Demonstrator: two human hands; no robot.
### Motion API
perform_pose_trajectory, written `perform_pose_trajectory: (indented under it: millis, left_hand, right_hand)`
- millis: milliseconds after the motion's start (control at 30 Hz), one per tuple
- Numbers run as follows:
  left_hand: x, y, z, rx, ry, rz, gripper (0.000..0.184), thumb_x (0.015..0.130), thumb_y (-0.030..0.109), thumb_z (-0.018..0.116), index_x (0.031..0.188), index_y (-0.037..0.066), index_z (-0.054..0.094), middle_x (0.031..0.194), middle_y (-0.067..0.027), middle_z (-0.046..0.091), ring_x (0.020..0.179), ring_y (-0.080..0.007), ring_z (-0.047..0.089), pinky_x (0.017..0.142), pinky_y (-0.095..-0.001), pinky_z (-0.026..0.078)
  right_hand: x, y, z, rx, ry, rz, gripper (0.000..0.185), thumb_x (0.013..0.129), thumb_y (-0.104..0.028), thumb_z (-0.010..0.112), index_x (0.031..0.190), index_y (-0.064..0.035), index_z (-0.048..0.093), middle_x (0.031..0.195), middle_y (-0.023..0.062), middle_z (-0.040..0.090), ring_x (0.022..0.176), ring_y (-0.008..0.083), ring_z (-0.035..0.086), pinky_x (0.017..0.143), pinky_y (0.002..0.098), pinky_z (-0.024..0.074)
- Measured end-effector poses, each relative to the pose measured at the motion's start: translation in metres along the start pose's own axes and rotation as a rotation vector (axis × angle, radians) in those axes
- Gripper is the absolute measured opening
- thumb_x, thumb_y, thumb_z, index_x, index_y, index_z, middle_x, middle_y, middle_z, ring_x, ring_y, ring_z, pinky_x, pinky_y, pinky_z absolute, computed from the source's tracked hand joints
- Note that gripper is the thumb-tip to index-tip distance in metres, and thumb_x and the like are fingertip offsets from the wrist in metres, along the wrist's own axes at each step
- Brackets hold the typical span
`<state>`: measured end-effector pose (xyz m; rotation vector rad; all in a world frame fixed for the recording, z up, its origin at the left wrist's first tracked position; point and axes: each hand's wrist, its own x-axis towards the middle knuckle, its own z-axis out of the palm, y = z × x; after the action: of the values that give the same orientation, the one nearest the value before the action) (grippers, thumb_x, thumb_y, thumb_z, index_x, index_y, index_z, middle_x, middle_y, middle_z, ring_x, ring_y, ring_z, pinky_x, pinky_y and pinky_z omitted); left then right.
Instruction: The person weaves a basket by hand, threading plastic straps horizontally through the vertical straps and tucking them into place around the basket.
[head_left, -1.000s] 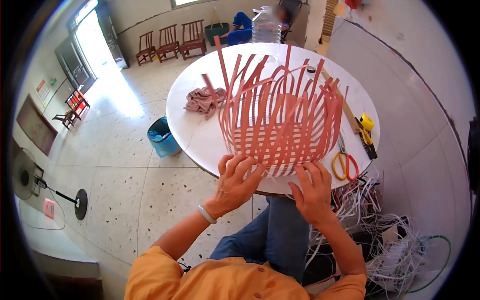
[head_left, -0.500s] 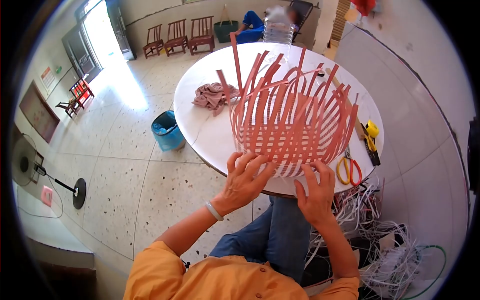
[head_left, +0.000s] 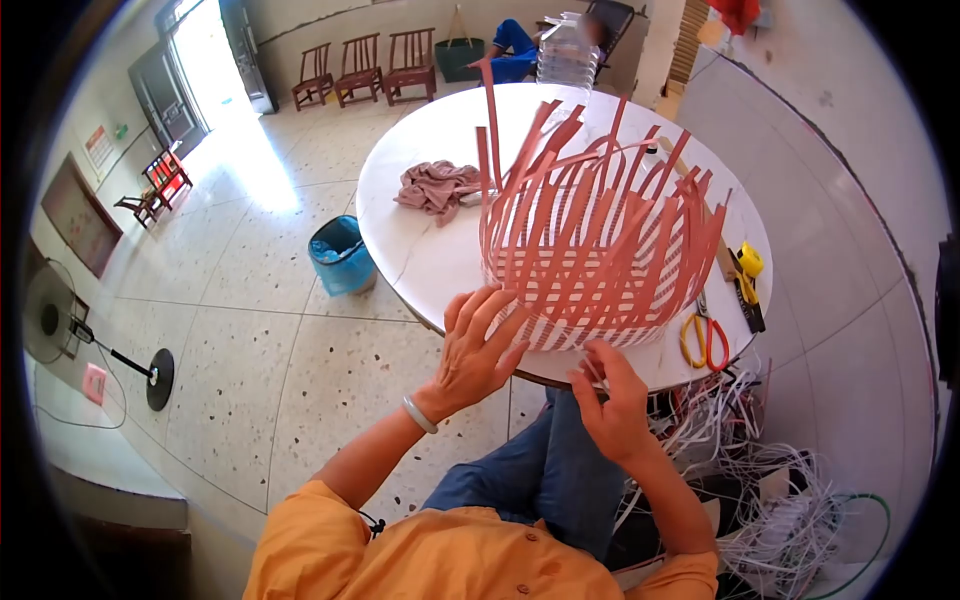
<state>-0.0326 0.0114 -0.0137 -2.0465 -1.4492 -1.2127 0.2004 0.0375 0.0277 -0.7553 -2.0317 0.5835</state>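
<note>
A half-woven basket of red and white strips stands on the round white table, its red strip ends sticking up loose. My left hand is at the basket's lower left edge, fingers spread, with nothing visible in it. At the near edge of the basket is my right hand, its thumb and fingers drawn together around a thin pale strip. Scissors with one yellow and one red handle lie right of the basket.
A crumpled pink cloth, a clear plastic bottle and a yellow tape measure are on the table. A blue-lined bin stands left of it. Tangled white strips lie at the lower right. A person reclines behind the table.
My right hand has drawn back from the basket's near edge, its fingers now closer together. My left hand has lifted slightly away with fingers spread. The view has shifted, moving the basket right.
</note>
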Motion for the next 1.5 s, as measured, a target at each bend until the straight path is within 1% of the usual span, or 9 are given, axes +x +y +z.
perform_pose_trajectory:
  millis: [33,267,367,567,733,933,1267,1367,1500]
  left_hand:
    - [0.002,-0.002,-0.002,0.016,-0.017,0.017,0.064,0.078,0.012,0.084,0.137,0.009,0.059,0.143,-0.0134,0.047,0.137,-0.0353,0.043,0.113,-0.0526,0.032]
    - [0.005,0.002,-0.001,0.054,0.054,0.131,0.058,0.08,0.01,0.08,0.135,0.013,0.062,0.142,-0.0142,0.047,0.136,-0.0366,0.044,0.113,-0.0532,0.031]
    - [0.013,0.015,-0.002,0.104,-0.022,0.033,0.054,0.081,0.009,0.078,0.132,0.015,0.064,0.14,-0.0144,0.048,0.136,-0.0366,0.042,0.112,-0.0534,0.03]
    - [0.012,0.017,0.0,0.111,-0.006,0.025,0.051,0.08,0.009,0.078,0.129,0.014,0.065,0.137,-0.0147,0.048,0.134,-0.0358,0.042,0.111,-0.0529,0.03]
    - [0.012,0.02,0.001,0.081,-0.006,0.012,0.049,0.08,0.009,0.08,0.127,0.013,0.066,0.134,-0.0153,0.05,0.132,-0.0354,0.044,0.111,-0.0533,0.03]
    - [0.011,0.019,0.001,0.089,-0.013,0.013,0.047,0.079,0.01,0.08,0.125,0.012,0.067,0.132,-0.0154,0.05,0.129,-0.0345,0.045,0.111,-0.0542,0.03]
    - [0.012,0.02,0.0,0.109,-0.019,0.01,0.047,0.078,0.01,0.08,0.124,0.013,0.068,0.132,-0.0145,0.051,0.13,-0.0326,0.046,0.111,-0.0534,0.03]
    - [0.009,0.018,0.002,0.119,-0.014,0.024,0.05,0.079,0.009,0.079,0.127,0.014,0.066,0.133,-0.0142,0.051,0.131,-0.032,0.046,0.111,-0.0537,0.03]
    - [0.005,0.015,0.001,0.155,-0.036,0.039,0.054,0.081,0.008,0.078,0.133,0.015,0.064,0.133,-0.0137,0.051,0.131,-0.0314,0.046,0.111,-0.0541,0.029]
  right_hand:
    - [0.001,-0.002,0.001,0.099,-0.021,0.108,0.027,0.094,-0.005,0.07,0.118,0.0033,0.063,0.098,0.0188,0.069,0.085,0.0364,0.069,0.076,0.0409,0.0553]
    - [0.011,0.0,-0.004,-0.057,-0.021,0.008,0.019,0.095,-0.002,0.066,0.114,0.003,0.065,0.097,0.0222,0.071,0.085,0.0396,0.071,0.073,0.042,0.0563]
    - [0.012,-0.003,-0.008,-0.039,-0.053,0.023,0.019,0.096,-0.002,0.066,0.114,0.0026,0.065,0.095,0.0219,0.07,0.083,0.0395,0.07,0.073,0.0424,0.0561]
    - [0.022,-0.016,-0.026,-0.445,-0.145,-0.042,0.02,0.091,-0.003,0.068,0.11,0.0015,0.066,0.108,0.0204,0.07,0.085,0.0368,0.071,0.071,0.0408,0.0569]
    - [0.068,-0.037,-0.039,-0.776,-0.127,-0.562,0.028,0.078,-0.005,0.067,0.105,0.002,0.068,0.127,0.0175,0.062,0.088,0.0259,0.065,0.067,0.0346,0.0568]
    - [0.092,-0.05,-0.035,-0.926,-0.239,-0.696,0.025,0.079,-0.012,0.067,0.101,-0.0001,0.069,0.116,0.0153,0.067,0.093,0.0233,0.062,0.069,0.0313,0.0555]
    - [0.078,-0.072,-0.027,-1.016,-0.325,-0.715,0.02,0.076,-0.014,0.068,0.091,-0.0006,0.069,0.084,0.0071,0.063,0.091,0.0214,0.061,0.067,0.0312,0.0514]
    - [0.049,-0.075,-0.019,-1.105,-0.233,-0.498,0.014,0.081,-0.013,0.07,0.088,-0.0007,0.068,0.075,0.0056,0.061,0.068,0.0221,0.063,0.057,0.0317,0.0493]
    - [0.053,-0.041,-0.042,-0.939,-0.342,-0.178,0.013,0.089,-0.012,0.068,0.09,0.0013,0.067,0.073,0.0086,0.065,0.06,0.021,0.065,0.053,0.0326,0.049]
